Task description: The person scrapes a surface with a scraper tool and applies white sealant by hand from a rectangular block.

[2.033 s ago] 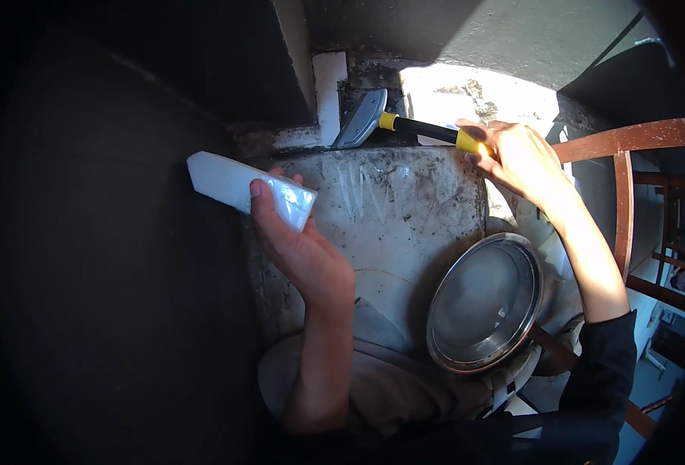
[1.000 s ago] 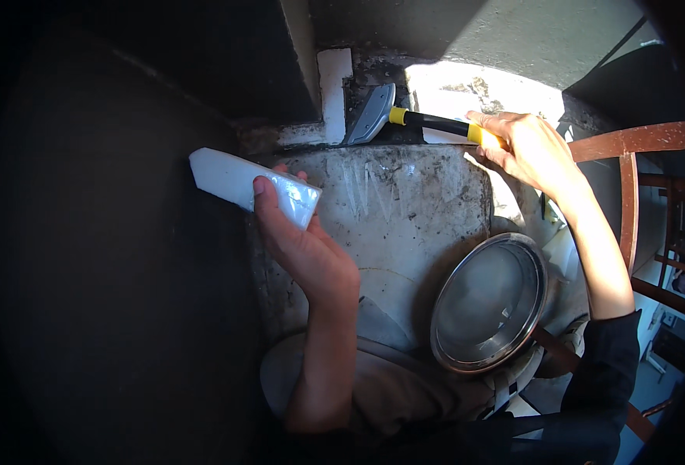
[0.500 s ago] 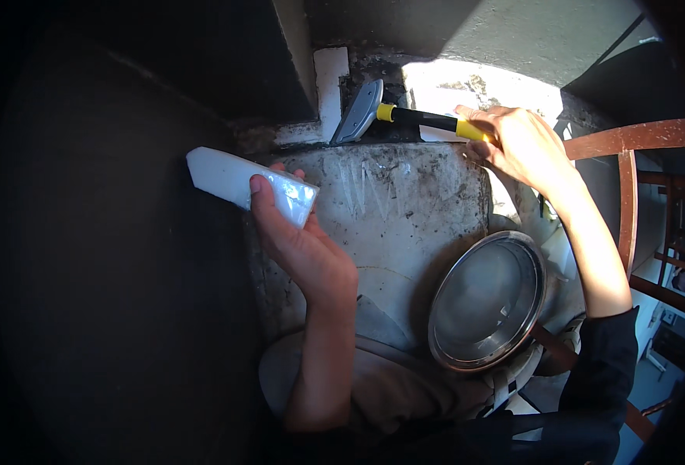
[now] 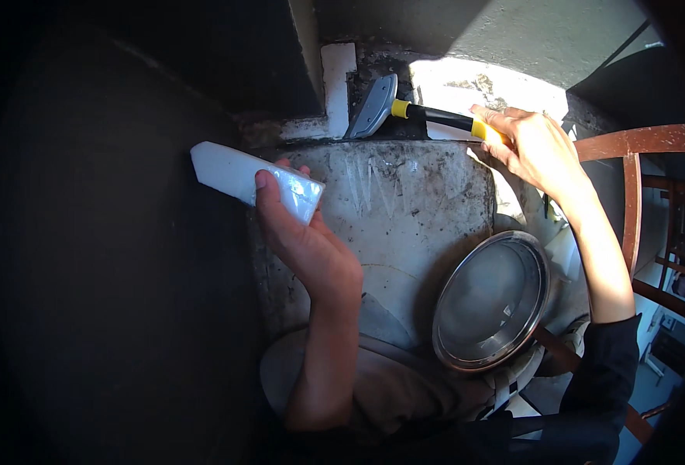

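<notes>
My left hand (image 4: 311,252) is closed around a white tile strip (image 4: 226,172), with the thumb on its near side. The strip has an angled far-left end and a glossy right end. My right hand (image 4: 540,151) grips the yellow-and-black handle of a scraper (image 4: 435,118) at its yellow end. The scraper's wide grey head points left and stands at the dark gap beside the white tile edging (image 4: 336,85) at the foot of the wall. Whether its blade touches the surface I cannot tell. My right fingertips are partly in bright sunlight.
A round metal basin (image 4: 540,291) of cloudy water stands right of centre. Below the scraper lies a stained, scratched pale floor (image 4: 389,201). A dark wall (image 4: 125,256) rises on the left. Reddish-brown metal railing (image 4: 633,201) runs along the right. Sunlit residue marks the ledge (image 4: 443,77).
My right hand and the scraper have shifted slightly to the right, and the handle tilts a little more. The whole view has moved slightly. My left hand keeps its hold on the tile strip.
</notes>
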{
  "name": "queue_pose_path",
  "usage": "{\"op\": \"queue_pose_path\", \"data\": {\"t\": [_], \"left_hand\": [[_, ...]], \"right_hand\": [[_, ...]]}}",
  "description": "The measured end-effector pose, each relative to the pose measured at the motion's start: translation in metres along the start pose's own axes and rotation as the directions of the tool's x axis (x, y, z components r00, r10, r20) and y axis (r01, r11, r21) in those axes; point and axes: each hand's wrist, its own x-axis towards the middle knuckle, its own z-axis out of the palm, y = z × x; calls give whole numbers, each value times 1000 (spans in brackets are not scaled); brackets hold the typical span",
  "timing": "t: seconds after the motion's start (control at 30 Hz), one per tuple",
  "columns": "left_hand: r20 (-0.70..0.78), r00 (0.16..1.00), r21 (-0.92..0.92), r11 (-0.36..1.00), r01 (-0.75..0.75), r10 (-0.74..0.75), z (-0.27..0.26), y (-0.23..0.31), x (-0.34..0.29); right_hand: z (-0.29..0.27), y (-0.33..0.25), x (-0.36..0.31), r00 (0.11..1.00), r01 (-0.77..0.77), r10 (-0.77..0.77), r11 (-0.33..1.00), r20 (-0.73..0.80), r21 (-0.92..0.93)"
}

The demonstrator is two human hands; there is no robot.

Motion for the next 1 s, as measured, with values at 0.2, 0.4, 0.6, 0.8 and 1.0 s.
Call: {"op": "queue_pose_path", "data": {"t": [0.2,0.4,0.6,0.8,1.0], "left_hand": [[-15,1000,-13,1000,9,-9,1,2,0],[30,1000,-9,1000,10,-10,-1,1,0],[-39,999,-16,1000,-7,6,0,4,1],[11,1000,-6,1000,-16,16,2,0,1],[-26,1000,-1,1000,-3,3,3,-4,0]], "right_hand": [[9,-8,7,996,67,-66,998,-63,13],[3,-2,5,1000,-3,4,999,-4,33],[-1,-5,9,998,-31,32,999,47,-12],[13,-3,6,996,47,-49,998,-69,-29],[1,7,-1,999,-47,47,998,3,44]]}}
